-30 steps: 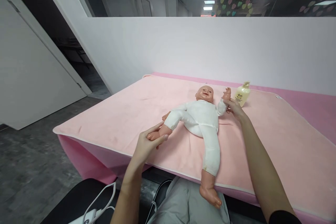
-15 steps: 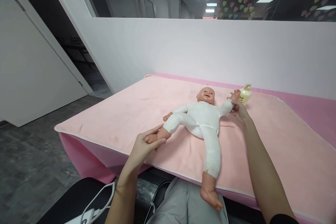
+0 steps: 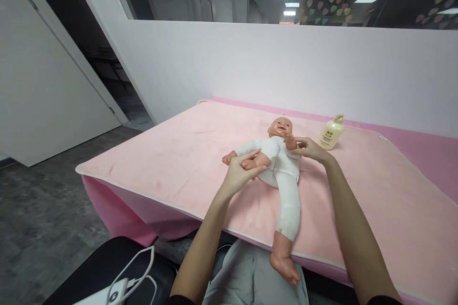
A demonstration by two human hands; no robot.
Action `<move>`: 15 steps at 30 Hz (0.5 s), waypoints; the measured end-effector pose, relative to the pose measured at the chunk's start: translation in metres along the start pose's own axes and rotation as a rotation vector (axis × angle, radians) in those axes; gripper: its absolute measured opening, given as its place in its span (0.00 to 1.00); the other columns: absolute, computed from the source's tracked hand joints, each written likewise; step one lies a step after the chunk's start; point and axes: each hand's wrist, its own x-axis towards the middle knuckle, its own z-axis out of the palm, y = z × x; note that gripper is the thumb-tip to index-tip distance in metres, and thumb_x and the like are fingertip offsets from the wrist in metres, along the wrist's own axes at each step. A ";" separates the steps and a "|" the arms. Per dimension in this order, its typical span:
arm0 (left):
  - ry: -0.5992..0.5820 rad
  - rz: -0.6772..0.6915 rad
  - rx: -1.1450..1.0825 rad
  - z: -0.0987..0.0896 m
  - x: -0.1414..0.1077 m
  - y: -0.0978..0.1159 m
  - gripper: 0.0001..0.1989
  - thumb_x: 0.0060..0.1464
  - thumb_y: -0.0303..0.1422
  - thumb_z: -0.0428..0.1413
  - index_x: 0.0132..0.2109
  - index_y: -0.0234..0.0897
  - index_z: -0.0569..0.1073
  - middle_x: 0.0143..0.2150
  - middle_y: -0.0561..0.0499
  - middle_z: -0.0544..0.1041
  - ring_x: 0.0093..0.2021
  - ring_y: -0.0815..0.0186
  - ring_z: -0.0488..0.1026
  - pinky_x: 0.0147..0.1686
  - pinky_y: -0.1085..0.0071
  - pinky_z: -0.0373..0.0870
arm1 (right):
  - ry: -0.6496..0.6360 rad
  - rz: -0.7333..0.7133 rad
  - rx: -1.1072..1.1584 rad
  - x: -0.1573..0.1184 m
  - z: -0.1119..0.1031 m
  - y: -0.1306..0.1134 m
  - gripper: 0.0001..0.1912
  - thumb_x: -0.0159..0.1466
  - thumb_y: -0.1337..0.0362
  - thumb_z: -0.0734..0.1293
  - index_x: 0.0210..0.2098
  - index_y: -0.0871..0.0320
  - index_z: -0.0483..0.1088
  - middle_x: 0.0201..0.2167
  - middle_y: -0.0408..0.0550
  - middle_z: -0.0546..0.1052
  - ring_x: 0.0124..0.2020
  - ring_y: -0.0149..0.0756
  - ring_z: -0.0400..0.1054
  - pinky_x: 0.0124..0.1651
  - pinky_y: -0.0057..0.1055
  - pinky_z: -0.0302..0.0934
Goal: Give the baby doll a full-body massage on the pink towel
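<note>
A baby doll [image 3: 287,190] with a white cloth body lies face up on the pink padded cover, its head toward the wall. My left hand [image 3: 243,169] grips one of its feet, with that leg bent up over the belly. My right hand [image 3: 309,148] holds the doll's arm on the right side near the wrist, folded in over the chest. The doll's other leg lies straight, its foot hanging past the near edge. Its other arm rests out to the left on the cover.
A yellow pump bottle [image 3: 331,133] stands on the pink cover [image 3: 171,152], right of the doll. A white wall with a window is behind. On a black chair [image 3: 107,267] at the lower left lies a white device with a cable [image 3: 118,290].
Both hands have moved inward toward the doll's middle. The held leg went from stretched out to bent over the belly, and the held arm from stretched out to folded over the chest.
</note>
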 end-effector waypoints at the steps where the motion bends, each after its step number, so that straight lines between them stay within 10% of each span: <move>1: 0.029 -0.022 -0.015 -0.009 -0.004 -0.003 0.35 0.37 0.38 0.64 0.55 0.32 0.70 0.34 0.47 0.78 0.28 0.64 0.74 0.29 0.69 0.73 | 0.040 0.021 0.045 -0.002 -0.004 0.004 0.16 0.49 0.60 0.68 0.38 0.57 0.73 0.28 0.42 0.69 0.25 0.27 0.55 0.25 0.26 0.49; 9: 0.170 -0.224 0.085 -0.089 -0.059 -0.036 0.35 0.34 0.38 0.65 0.52 0.32 0.71 0.47 0.44 0.76 0.49 0.53 0.71 0.45 0.65 0.70 | 0.555 0.311 0.564 -0.003 -0.021 0.062 0.12 0.51 0.60 0.65 0.34 0.56 0.67 0.19 0.39 0.61 0.17 0.25 0.51 0.16 0.23 0.44; 15: 0.129 -0.279 0.119 -0.100 -0.076 -0.043 0.32 0.34 0.38 0.65 0.51 0.35 0.73 0.49 0.47 0.76 0.52 0.55 0.69 0.49 0.67 0.68 | 0.671 0.415 0.714 -0.011 -0.021 0.095 0.09 0.51 0.61 0.64 0.32 0.56 0.63 0.16 0.37 0.58 0.15 0.25 0.49 0.14 0.23 0.43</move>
